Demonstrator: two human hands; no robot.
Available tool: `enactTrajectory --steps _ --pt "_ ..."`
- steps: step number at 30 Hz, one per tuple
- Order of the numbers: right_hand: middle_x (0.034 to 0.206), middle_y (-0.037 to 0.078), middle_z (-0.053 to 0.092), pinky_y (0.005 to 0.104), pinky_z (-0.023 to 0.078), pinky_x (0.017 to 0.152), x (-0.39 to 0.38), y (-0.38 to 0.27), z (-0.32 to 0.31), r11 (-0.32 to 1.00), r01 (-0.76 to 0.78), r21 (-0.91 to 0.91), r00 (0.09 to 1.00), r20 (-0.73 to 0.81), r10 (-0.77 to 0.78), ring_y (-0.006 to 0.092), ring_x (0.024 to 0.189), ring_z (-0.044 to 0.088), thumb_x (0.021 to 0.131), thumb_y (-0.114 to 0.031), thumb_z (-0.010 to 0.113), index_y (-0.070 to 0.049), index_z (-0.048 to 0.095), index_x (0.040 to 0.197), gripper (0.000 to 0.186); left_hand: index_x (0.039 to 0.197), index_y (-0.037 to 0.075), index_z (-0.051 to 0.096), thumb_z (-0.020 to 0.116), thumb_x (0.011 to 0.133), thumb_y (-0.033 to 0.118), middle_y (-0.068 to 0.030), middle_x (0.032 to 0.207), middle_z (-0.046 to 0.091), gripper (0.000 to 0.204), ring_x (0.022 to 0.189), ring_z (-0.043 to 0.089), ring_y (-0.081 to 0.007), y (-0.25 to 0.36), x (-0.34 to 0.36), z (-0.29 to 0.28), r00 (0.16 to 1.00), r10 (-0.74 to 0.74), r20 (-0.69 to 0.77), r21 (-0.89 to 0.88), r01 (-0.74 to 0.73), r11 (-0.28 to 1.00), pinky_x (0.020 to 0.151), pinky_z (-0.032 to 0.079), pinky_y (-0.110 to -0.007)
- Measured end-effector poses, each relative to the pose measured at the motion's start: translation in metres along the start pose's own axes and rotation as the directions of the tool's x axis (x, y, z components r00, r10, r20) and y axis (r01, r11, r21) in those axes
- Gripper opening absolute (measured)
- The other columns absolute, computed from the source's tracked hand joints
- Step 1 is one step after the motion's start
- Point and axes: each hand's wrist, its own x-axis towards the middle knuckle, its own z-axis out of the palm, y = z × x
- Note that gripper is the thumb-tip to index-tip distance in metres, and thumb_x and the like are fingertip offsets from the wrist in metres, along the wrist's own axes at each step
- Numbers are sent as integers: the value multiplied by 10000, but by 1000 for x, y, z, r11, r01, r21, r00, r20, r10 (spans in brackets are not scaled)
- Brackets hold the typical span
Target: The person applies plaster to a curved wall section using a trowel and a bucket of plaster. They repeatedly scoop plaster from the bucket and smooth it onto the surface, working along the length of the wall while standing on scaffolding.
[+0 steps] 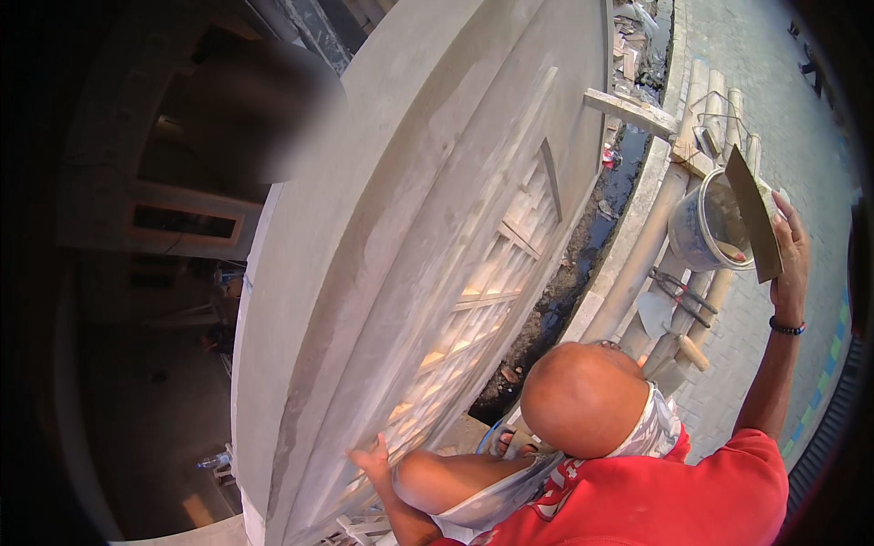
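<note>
Neither of my own hands is in the picture. Below me another person in a red shirt (637,496) crouches beside a grey plastered wall (401,218). That person's left hand (370,458) rests with fingers spread on the wall's ledge, near a barred window opening (473,300). Their raised right hand (790,250) grips a thin, flat, grey-brown board (757,218) over the rim of a pale bucket (690,223). A trowel (657,314) and a red-handled cutting tool (678,296) lie below the bucket.
Round poles (637,246) lie along a ditch (624,177) of dark water and litter. A wooden batten (631,112) spans the ditch from the wall. Grey paving (769,109) runs along the right. A dark interior with a window frame (182,221) lies left of the wall.
</note>
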Motion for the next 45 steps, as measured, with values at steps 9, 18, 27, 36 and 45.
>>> enactTrajectory --steps 9,18,27,36,45 --pt "835 25 592 221 422 689 -34 -72 236 931 117 346 938 269 -219 58 723 478 898 -116 557 20 596 1239 369 1504 120 201 381 969 553 -122 1546 207 711 1394 226 -357 -3 -31 36 999 0 -44 145 6 989 1039 370 -556" --pt "981 234 651 384 493 792 -99 -73 287 896 409 175 810 382 -445 364 883 646 832 -99 578 16 624 1180 368 1517 144 181 329 956 623 -120 1560 193 752 1417 206 -348 -7 -51 71 970 -51 -238 -72 35 997 1091 294 -561" --pt "1206 84 607 278 510 836 -49 23 205 687 -475 550 814 571 107 119 1000 612 916 -174 586 6 444 1381 519 1509 151 221 272 965 617 -104 1550 237 718 1431 194 -339 6 -34 43 977 -112 -184 -6 113 994 1116 254 -562" --pt "1339 119 503 304 455 963 -39 10 244 364 -599 713 684 692 -232 172 1154 548 820 -151 727 -7 314 1433 753 1511 136 208 286 964 610 -122 1557 205 728 1441 170 -332 5 -47 57 978 -96 -185 23 102 995 1136 217 -566" --pt "971 114 589 345 514 695 -8 -66 315 628 684 370 554 296 -778 254 796 608 688 17 666 -89 545 1260 594 1514 128 173 327 958 614 -112 1574 123 755 1442 130 -336 2 -32 33 992 -79 -94 -72 73 995 1113 274 -578"
